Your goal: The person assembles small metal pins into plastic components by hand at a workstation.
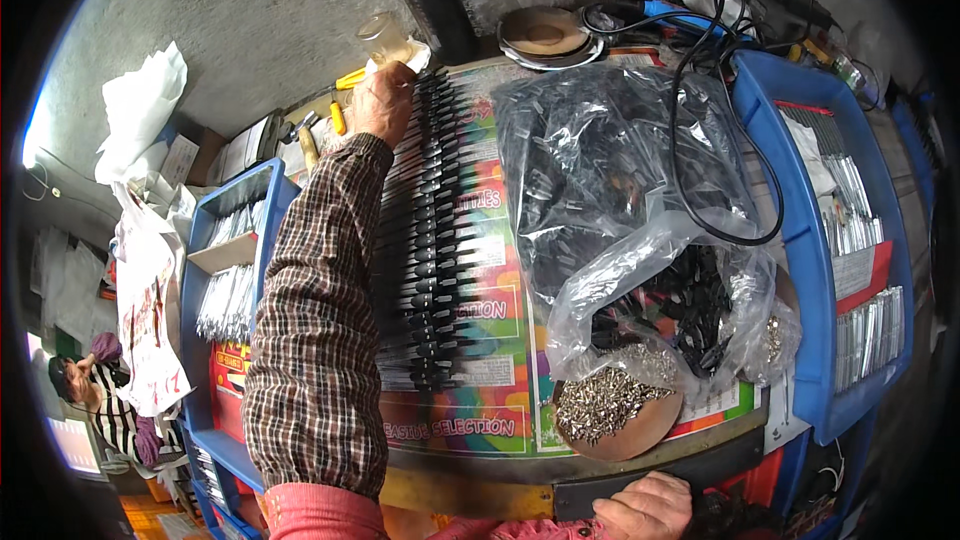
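A long row of slim black pieces with thin pale rods (pixel 430 240) lies close together on a colourful printed sheet (pixel 500 325). At the row's far end is my left hand (pixel 383 105), its fingers bent and partly hidden, beside a crumpled white paper or cloth (pixel 418 55) and a clear jar (pixel 383 37). What it holds, if anything, cannot be seen. My right hand (pixel 645 508) is curled at the table's near edge; its palm is hidden. Close to it, a round dish (pixel 625 445) carries many small shiny metal parts (pixel 610 402).
A large clear bag of black parts (pixel 620 170) covers the middle right, with an opened bag (pixel 670 300) in front. A black cable (pixel 683 185) loops over it. Blue bins (pixel 800 240) (pixel 275 210) stand at both sides. Yellow-handled tools (pixel 338 118) lie far left. Another person (pixel 100 390) is at far left.
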A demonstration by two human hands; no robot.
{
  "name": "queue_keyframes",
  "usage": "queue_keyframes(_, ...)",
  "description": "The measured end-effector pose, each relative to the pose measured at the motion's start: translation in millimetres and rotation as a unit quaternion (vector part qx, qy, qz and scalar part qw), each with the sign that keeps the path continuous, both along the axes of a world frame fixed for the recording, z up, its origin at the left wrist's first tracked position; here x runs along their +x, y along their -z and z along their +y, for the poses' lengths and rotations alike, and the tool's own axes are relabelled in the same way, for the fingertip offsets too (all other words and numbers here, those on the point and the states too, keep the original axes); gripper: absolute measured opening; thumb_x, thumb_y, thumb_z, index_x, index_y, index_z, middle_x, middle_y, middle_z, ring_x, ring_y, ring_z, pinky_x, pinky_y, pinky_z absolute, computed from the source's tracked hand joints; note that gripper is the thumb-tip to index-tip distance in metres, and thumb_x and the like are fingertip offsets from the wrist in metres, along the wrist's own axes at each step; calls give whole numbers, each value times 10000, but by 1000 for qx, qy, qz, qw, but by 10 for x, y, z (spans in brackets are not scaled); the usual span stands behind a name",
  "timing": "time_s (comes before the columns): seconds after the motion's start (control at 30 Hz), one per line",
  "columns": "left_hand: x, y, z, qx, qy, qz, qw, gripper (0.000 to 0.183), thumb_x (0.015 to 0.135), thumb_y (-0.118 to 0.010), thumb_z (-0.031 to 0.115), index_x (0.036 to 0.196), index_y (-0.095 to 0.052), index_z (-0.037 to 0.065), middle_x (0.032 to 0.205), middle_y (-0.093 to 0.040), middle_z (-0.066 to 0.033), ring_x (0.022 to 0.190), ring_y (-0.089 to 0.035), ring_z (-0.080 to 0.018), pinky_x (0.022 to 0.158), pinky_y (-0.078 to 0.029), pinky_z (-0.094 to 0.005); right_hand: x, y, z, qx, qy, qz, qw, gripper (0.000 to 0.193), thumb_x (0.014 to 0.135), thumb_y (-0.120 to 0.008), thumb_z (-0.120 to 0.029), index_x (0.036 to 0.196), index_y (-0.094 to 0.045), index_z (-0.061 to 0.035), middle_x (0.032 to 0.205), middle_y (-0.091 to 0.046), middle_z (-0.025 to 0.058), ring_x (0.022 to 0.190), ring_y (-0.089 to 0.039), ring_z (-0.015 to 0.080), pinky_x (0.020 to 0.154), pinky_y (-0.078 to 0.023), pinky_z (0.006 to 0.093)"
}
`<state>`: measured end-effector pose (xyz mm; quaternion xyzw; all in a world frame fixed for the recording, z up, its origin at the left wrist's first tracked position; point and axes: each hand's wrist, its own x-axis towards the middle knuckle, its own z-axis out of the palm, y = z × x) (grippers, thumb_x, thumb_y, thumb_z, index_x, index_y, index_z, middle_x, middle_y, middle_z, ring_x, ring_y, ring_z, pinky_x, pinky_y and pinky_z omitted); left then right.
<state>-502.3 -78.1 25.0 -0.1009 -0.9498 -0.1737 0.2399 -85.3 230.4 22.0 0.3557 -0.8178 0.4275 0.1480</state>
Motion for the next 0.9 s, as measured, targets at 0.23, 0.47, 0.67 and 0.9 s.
queue_keyframes(0.23, -60, 119, 0, 62, 46, 13, 997, 143, 793, -639, 86, 930, -675, 67, 869, -688, -157, 857, -665, -316, 763, -505, -390, 3, 23, 18, -3, -15, -4, 1000, 270, 763, -672, -55, 1003, -593, 41, 780, -583, 101, 630, -578, 234, 528, -482, 339)
queue_keyframes(0.47, -42, 112, -43, 51, 58, -3, 997, 231, 800, -673, 93, 1029, -677, 61, 955, -711, -124, 905, -685, -232, 820, -515, -330, 12, 11, -6, 1, -2, -5, 1000, 283, 759, -678, -56, 1011, -587, 35, 780, -581, 109, 621, -576, 240, 520, -481, 347)
queue_keyframes(0.67, -8, 76, -38, 27, 64, 3, 998, 232, 802, -673, 83, 1034, -680, 72, 941, -713, -118, 905, -686, -231, 824, -511, -327, 9, -21, -16, -3, 5, 1, 1000, 289, 754, -679, -49, 1015, -587, 36, 774, -581, 109, 614, -575, 247, 513, -480, 354)
queue_keyframes(0.9, -34, 130, 2, 63, 77, 18, 995, 178, 777, -665, 22, 945, -686, 77, 888, -687, -150, 877, -669, -292, 765, -507, -376, -3, -77, -19, 17, 8, -17, 1000, 289, 750, -662, -22, 1022, -588, 42, 773, -580, 114, 612, -567, 250, 519, -473, 356)
